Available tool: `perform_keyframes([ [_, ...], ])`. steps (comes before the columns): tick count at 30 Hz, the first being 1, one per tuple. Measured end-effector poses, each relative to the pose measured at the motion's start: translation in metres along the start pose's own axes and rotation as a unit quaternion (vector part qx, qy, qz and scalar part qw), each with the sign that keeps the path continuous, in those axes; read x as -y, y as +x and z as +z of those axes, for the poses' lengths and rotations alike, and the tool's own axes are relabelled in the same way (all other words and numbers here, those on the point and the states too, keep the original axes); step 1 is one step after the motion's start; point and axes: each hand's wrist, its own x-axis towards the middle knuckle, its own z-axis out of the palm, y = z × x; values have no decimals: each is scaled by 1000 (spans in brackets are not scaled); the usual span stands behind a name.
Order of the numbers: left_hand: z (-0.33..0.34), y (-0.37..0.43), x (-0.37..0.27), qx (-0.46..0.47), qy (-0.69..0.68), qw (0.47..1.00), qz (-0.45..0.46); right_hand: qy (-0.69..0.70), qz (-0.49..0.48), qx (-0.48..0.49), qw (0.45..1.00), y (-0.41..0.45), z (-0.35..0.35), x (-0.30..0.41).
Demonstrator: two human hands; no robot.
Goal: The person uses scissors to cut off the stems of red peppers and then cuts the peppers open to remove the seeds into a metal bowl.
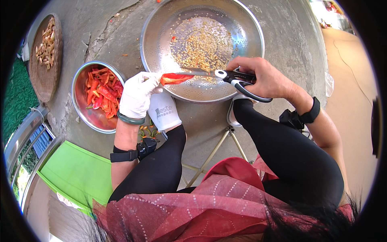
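My left hand [137,93], in a white glove, grips a piece of red chili pepper [177,79] whose pale inside faces up. Bare, my right hand [263,75] holds black-and-white kitchen scissors [237,80] by the handles, the blades pointing left and touching or just above the pepper. Beneath both lies a perforated stainless steel basin [154,51] with many pale seeds [202,45] scattered over its bottom. Beside my left hand stands a steel bowl [78,113] holding cut red chili pieces [104,90].
A round woven tray [45,81] with pale dried pieces [47,45] is at far left. A green plastic panel [78,166] and metal railing [27,127] are at lower left. Green pepper stems [148,132] lie on the cracked concrete floor [121,51]. Folding stool legs [208,157] stand below me.
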Motion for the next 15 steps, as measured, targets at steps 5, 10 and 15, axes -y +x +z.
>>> perform_keyframes([
  [5,4,-2,-4,-12,-16,1000,0,-1,8,-3,1000,1,2,3],
  [10,2,-4,-4,-48,-5,999,8,-11,2,-3,1000,3,4,4],
  [15,8,-8,-10,-30,1,999,13,-17,6,15,1000,6,3,10],
])
